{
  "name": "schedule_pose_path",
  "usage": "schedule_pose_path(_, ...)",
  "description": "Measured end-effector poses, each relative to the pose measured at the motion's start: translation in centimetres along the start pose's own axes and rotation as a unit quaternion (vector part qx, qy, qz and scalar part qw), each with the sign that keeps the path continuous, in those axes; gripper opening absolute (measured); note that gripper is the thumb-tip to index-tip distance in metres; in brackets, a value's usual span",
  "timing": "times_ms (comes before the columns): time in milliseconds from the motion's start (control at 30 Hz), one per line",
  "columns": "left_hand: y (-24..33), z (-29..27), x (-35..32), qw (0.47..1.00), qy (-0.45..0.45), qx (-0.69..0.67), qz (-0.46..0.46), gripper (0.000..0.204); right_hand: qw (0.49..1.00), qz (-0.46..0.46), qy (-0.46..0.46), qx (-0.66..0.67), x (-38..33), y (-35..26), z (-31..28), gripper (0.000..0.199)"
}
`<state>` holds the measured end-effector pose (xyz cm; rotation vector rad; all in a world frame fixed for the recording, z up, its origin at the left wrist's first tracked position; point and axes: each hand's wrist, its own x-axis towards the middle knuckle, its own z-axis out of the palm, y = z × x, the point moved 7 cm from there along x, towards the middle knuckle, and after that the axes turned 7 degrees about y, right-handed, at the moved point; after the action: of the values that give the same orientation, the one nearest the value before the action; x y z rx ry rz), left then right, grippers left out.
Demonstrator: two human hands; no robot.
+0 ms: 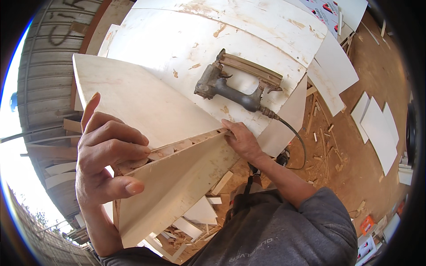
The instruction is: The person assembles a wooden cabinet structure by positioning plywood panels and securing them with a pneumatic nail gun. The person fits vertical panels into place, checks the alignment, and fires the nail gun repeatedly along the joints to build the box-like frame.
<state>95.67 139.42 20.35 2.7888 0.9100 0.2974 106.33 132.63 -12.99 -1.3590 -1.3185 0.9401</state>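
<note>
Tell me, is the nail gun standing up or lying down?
Lying down. The nail gun rests on its side on the white tabletop, and neither hand touches it.

L hand (106,155) clamped, R hand (242,139) pressing

Both hands (106,155) (242,141) grip joined plywood panels (177,146) beside nail gun (235,86)

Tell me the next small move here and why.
Probably keep the left hand clamped on the plywood corner joint while the right hand reaches for the nail gun: the two boards meet edge to edge, and the tool lies idle close behind.
</note>
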Motion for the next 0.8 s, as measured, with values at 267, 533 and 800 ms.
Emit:
schedule_pose_path(267,-0.11,0.13,-0.03,1.0,-0.002,0.012,0.007,0.062,1.0,-0.014,0.008,-0.012,0.0,-0.15,-0.01,0.051)
schedule_pose_path(533,-0.2,0.2,0.09,1.0,-0.009,0.019,0.008,0.06,0.999,-0.037,0.015,-0.026,-0.02,-0.35,-0.05,0.053)
schedule_pose_path(800,0.05,0.29,0.18,0.999,0.003,0.025,-0.023,0.052,0.997,-0.07,0.024,-0.038,-0.14,-0.36,0.1,0.055)
